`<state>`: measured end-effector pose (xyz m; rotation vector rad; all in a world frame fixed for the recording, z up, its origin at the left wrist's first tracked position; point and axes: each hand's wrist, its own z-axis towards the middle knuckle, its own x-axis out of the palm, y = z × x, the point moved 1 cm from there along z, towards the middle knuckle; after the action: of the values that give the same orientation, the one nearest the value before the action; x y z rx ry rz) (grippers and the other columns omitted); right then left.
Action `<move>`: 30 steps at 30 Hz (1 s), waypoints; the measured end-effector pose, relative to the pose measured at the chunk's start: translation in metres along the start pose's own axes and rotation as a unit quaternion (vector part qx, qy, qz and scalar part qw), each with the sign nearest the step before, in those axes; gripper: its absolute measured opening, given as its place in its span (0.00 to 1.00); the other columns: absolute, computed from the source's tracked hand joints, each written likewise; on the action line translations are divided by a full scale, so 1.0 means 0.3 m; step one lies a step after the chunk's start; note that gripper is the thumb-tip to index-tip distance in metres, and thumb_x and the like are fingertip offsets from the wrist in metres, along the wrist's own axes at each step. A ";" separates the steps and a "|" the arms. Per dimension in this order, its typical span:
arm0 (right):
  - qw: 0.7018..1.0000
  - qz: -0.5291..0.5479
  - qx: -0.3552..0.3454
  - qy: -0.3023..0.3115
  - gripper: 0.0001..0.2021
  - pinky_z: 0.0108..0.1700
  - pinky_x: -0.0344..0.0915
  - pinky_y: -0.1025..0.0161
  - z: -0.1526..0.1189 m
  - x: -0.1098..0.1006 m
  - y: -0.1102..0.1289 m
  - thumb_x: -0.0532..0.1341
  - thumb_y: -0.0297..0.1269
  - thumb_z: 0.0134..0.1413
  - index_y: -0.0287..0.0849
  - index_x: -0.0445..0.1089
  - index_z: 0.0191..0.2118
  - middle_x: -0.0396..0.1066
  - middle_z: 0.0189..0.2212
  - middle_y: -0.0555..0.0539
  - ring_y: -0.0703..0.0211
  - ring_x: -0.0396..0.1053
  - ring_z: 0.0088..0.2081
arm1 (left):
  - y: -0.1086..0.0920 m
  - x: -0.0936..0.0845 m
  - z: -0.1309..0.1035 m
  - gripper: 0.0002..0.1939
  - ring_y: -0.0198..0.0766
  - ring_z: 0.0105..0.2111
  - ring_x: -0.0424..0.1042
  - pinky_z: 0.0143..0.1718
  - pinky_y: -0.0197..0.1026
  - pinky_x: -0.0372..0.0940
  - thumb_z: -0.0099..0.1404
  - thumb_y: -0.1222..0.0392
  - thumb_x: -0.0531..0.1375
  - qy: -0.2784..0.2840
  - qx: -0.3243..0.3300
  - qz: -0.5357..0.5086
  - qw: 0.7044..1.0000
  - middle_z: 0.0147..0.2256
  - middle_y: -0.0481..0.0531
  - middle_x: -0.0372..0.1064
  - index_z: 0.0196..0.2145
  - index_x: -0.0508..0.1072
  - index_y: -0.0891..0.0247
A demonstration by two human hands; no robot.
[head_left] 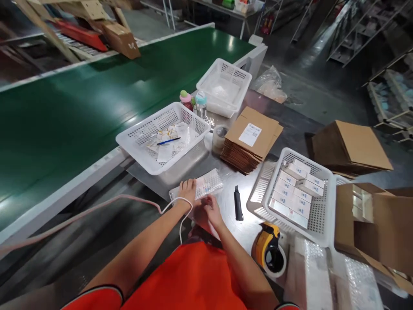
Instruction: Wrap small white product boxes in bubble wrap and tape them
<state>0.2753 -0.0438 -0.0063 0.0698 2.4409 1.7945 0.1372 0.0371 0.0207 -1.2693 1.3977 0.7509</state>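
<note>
A bubble-wrapped package (209, 184) lies at the near edge of the metal table. My left hand (187, 193) is laid over its left part, fingers curled onto the wrap. Just below the package's near edge is my right hand (212, 211), its fingers drawn together; what they pinch is hidden. Around my left wrist runs a white cord (181, 199) that joins a pink hose-like cable (129, 196). A black utility knife (238, 203) rests on the table to the right of my hands.
A white basket (135, 148) holds papers and a pen; another white basket (226, 103) stands behind. Flat cardboard mailers (240, 148) are stacked beside a tape roll (220, 137). Small white boxes (292, 193) fill a right basket. A yellow tape dispenser (269, 245) sits nearby. A green conveyor (97, 99) runs left.
</note>
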 end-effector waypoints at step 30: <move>0.971 -0.156 0.053 -0.176 0.29 0.29 0.66 0.62 -0.168 -0.150 0.346 0.52 0.68 0.57 0.44 0.67 0.31 0.73 0.26 0.46 0.54 0.70 0.29 | 0.060 0.043 -0.058 0.33 0.63 0.66 0.60 0.69 0.60 0.49 0.59 0.65 0.62 0.021 0.085 -0.160 0.983 0.65 0.72 0.61 0.63 0.67 0.70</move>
<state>0.3111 -0.0653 0.1102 0.0108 2.1532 1.3866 0.1167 0.0216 0.0094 -1.3377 1.2237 0.3798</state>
